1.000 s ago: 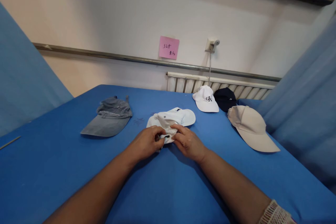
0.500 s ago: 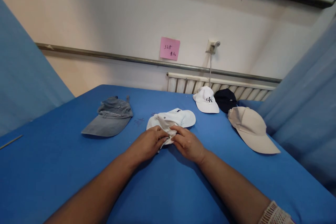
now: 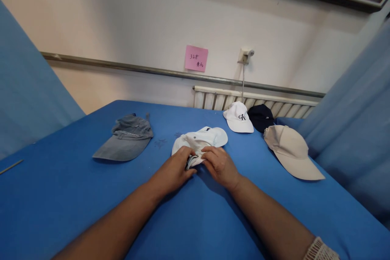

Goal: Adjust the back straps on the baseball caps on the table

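Note:
A white cap (image 3: 215, 136) with a small dark emblem lies on the blue-covered table, its brim pointing to the far right. Its near edge is between my two hands. My left hand (image 3: 176, 166) grips the cap's near left edge, with the thumb below and the fingers on the fabric. On the near right side, my right hand (image 3: 219, 165) pinches the same edge between thumb and fingers. The strap or fastening there is partly hidden by my fingers. A grey cap (image 3: 128, 140) lies to the left, apart from my hands.
At the back right are a white cap with black letters (image 3: 238, 118), a dark navy cap (image 3: 261, 117) and a beige cap (image 3: 291, 151). A thin stick (image 3: 11, 166) lies at the left edge. Behind the table (image 3: 76, 195) stand a radiator (image 3: 210, 99) and a wall.
My left thumb has moved down and away from the fingers, showing more of the cap's near edge. My right hand stays on the cap. The view has shifted slightly.

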Available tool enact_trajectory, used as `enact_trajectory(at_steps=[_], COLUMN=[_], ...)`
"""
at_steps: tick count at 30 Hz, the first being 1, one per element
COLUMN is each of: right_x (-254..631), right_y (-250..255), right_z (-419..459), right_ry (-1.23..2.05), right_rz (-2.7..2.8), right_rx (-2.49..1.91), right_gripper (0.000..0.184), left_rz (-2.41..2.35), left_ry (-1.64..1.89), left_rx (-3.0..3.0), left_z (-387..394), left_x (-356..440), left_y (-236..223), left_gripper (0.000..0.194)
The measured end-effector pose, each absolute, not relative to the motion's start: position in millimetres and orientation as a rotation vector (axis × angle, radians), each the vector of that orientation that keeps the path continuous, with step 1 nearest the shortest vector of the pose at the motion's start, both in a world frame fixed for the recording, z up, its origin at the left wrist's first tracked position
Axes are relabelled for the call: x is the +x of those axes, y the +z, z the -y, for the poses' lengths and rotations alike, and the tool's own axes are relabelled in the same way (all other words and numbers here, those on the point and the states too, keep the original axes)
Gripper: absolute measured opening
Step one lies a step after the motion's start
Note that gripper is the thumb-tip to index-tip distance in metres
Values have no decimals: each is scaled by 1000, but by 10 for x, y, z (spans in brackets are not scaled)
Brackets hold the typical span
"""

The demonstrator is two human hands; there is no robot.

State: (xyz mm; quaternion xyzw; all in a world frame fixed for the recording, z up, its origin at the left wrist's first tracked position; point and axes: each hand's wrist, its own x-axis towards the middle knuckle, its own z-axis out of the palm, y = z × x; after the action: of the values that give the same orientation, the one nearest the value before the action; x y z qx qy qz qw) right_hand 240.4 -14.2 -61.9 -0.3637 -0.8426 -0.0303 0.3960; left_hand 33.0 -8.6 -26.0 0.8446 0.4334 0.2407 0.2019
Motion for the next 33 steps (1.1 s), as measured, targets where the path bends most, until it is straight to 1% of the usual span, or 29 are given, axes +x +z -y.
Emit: enact_trajectory(at_steps=[3,6,12,18,26,30,33], right_x=[2398,2393,2389,2382,2401,2417,2424], right_y=[-626,-640,-698,-771,-771,-773,-748], right_z=[142,140,98,32,-28,-18,15], right_ry=[-67,-8,341,636,710,902,1023], right_rz=[2134,2086,1959,1854,1866,1807,1752], right_rx=[-1028,-1141,-1159,-1120,-1026,-1080,-1065], right_gripper=[13,19,30,33,42,45,41], left_rz=[-1121,-1084,-1091,-990,-991,-1016,-1044], left_ry=[684,685,663,649,601,630,657], left_rx=[2398,2359,2148,1971,2056,2031,1967], left_z=[79,63,23,-53,38,3,-50], left_x=[341,355,381,348,425,447,430], left_y=[-263,-234,-248,-319,-272,-305,-324], left_gripper=[22,25,21,25,24,24,27])
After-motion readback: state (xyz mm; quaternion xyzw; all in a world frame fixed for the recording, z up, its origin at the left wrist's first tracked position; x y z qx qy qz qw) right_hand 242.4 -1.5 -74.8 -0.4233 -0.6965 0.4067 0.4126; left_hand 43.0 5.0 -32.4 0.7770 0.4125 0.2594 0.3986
